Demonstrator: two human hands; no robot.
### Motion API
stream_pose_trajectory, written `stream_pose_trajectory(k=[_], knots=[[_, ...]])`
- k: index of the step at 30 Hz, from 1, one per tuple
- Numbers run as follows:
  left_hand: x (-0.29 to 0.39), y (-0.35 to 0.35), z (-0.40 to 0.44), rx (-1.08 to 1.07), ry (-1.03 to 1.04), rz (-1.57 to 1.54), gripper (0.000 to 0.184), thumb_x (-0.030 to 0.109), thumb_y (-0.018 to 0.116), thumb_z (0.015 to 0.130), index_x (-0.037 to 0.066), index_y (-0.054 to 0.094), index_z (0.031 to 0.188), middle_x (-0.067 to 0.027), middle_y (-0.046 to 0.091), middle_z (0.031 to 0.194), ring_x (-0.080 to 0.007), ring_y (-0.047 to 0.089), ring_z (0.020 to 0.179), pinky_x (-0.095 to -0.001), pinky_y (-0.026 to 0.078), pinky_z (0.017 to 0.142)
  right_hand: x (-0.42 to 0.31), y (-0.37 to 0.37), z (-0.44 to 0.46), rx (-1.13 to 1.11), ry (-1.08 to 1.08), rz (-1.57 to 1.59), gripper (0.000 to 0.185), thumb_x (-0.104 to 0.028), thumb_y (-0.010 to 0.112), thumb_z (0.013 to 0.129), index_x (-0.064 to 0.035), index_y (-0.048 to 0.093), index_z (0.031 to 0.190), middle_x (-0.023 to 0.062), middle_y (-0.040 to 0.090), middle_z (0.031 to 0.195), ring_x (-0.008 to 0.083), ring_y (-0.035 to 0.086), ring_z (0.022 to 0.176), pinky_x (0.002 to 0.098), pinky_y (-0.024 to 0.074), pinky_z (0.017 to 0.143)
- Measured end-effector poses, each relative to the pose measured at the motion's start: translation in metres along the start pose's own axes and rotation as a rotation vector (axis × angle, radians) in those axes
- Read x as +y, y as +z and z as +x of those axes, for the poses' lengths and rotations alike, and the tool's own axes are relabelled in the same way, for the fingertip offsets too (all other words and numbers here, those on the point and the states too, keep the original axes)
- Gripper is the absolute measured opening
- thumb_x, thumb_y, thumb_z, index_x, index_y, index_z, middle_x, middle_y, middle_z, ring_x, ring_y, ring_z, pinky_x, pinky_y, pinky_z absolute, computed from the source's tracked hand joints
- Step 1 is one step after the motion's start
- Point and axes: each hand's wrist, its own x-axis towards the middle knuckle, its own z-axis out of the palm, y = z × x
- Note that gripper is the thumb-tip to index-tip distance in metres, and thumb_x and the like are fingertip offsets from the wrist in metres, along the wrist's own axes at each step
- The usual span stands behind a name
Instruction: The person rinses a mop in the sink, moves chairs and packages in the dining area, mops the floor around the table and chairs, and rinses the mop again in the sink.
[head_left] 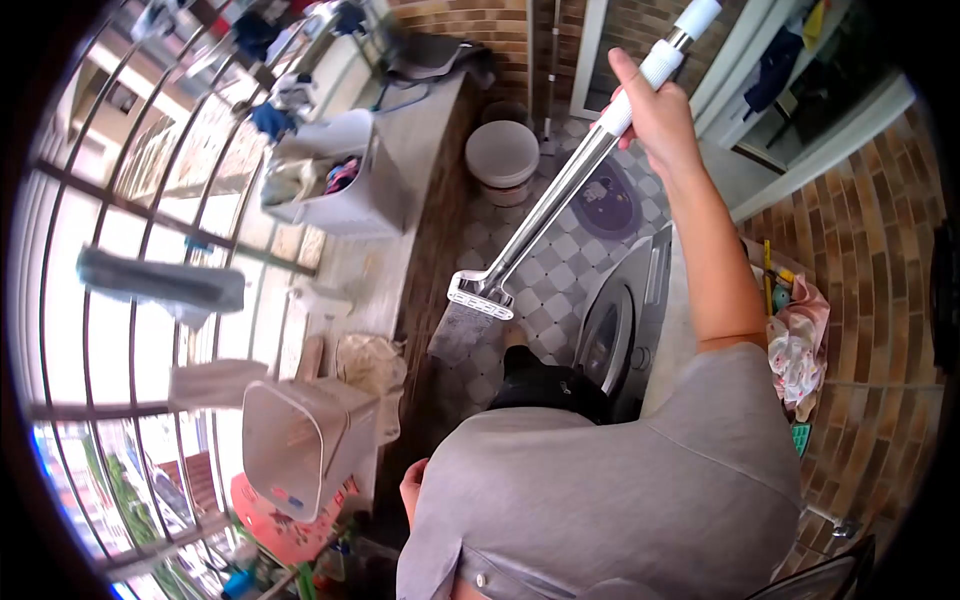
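My right hand (655,115) is wrapped around the white grip of a flat mop (565,195), with the thumb raised along the handle. The silver pole slants down to the left, ending in a clear head frame with a grey pad (460,332) over the tiled floor. The pad hangs close to my foot; whether it touches the floor I cannot tell. Beside my grey shirt, only part of my left hand (411,487) shows low by the ledge. Most of its fingers are hidden, and nothing visible is in it.
A front-loading washing machine (610,335) stands right of my legs. Ahead are a lidded white bucket (502,155) and a purple mat (606,197). Along the left ledge (425,160) sit a laundry basket (365,195) and a tipped pale bin (340,440), beside window bars.
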Motion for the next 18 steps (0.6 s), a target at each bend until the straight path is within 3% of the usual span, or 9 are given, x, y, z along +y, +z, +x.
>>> stream_pose_trajectory(k=[4,6,7,8,10,11,16,18], knots=[[0.032,0.043,0.087,-0.243,0.032,0.244,0.031,0.015,0.058,0.088,-0.006,0.062,0.110,-0.0118,0.069,0.096,-0.0179,0.063,0.089,-0.0309,0.050,0.082,0.052,-0.049,0.058,0.194,0.092,-0.163,0.054,-0.049,0.071,0.082,-0.0024,0.057,0.060,0.0059,0.059,0.055,0.0124,0.051,0.037,0.0251,0.0396,0.035],[0.054,0.056,0.138,-0.325,0.186,0.367,0.029,0.014,0.058,0.089,-0.006,0.063,0.109,-0.0114,0.069,0.096,-0.0170,0.063,0.089,-0.0300,0.049,0.081,0.081,-0.076,0.084,0.266,0.080,-0.303,0.055,-0.053,0.069,0.082,-0.0024,0.060,0.061,0.0065,0.061,0.057,0.0171,0.061,0.052,0.0319,0.0474,0.052],[0.082,0.079,0.152,-0.307,0.099,0.164,0.026,0.013,0.059,0.089,-0.005,0.064,0.106,-0.0105,0.069,0.092,-0.0161,0.062,0.086,-0.0298,0.049,0.077,0.085,-0.083,0.092,0.317,0.078,-0.378,0.057,-0.056,0.066,0.082,-0.0030,0.061,0.063,0.0073,0.061,0.058,0.0198,0.063,0.056,0.0337,0.0484,0.056],[0.113,0.095,0.167,-0.342,0.117,0.184,0.026,0.013,0.059,0.089,-0.005,0.064,0.106,-0.0105,0.069,0.092,-0.0161,0.062,0.086,-0.0298,0.049,0.077,0.088,-0.090,0.097,0.362,0.079,-0.450,0.058,-0.059,0.063,0.083,-0.0036,0.063,0.064,0.0080,0.062,0.059,0.0224,0.065,0.061,0.0355,0.0493,0.060],[0.198,0.130,0.182,-0.279,0.037,0.156,0.023,0.013,0.060,0.089,-0.005,0.064,0.102,-0.0090,0.068,0.085,-0.0143,0.061,0.079,-0.0300,0.049,0.071,0.094,-0.108,0.111,0.383,0.224,-0.542,0.060,-0.063,0.060,0.083,-0.0051,0.065,0.066,0.0092,0.064,0.061,0.0265,0.065,0.063,0.0366,0.0493,0.061],[0.205,0.151,0.194,-0.247,0.300,0.275,0.022,0.015,0.061,0.090,-0.006,0.065,0.099,-0.0079,0.067,0.080,-0.0133,0.059,0.070,-0.0305,0.049,0.066,0.095,-0.122,0.114,0.406,0.228,-0.569,0.060,-0.063,0.059,0.083,-0.0056,0.065,0.066,0.0102,0.064,0.062,0.0288,0.066,0.064,0.0375,0.0493,0.061],[0.342,0.253,0.254,-0.377,0.344,0.442,0.024,0.017,0.061,0.092,-0.006,0.064,0.097,-0.0084,0.067,0.081,-0.0134,0.060,0.069,-0.0285,0.049,0.064,0.127,-0.172,0.158,0.650,0.232,-0.654,0.060,-0.058,0.061,0.084,-0.0021,0.062,0.065,0.0146,0.062,0.060,0.0344,0.064,0.064,0.0411,0.0498,0.062],[0.377,0.298,0.287,-0.453,0.341,0.264,0.024,0.017,0.059,0.093,-0.006,0.063,0.097,-0.0085,0.066,0.081,-0.0126,0.061,0.071,-0.0268,0.048,0.063,0.131,-0.195,0.175,0.734,0.237,-0.651,0.059,-0.057,0.062,0.084,-0.0011,0.061,0.065,0.0152,0.061,0.060,0.0351,0.063,0.063,0.0414,0.0497,0.061]])
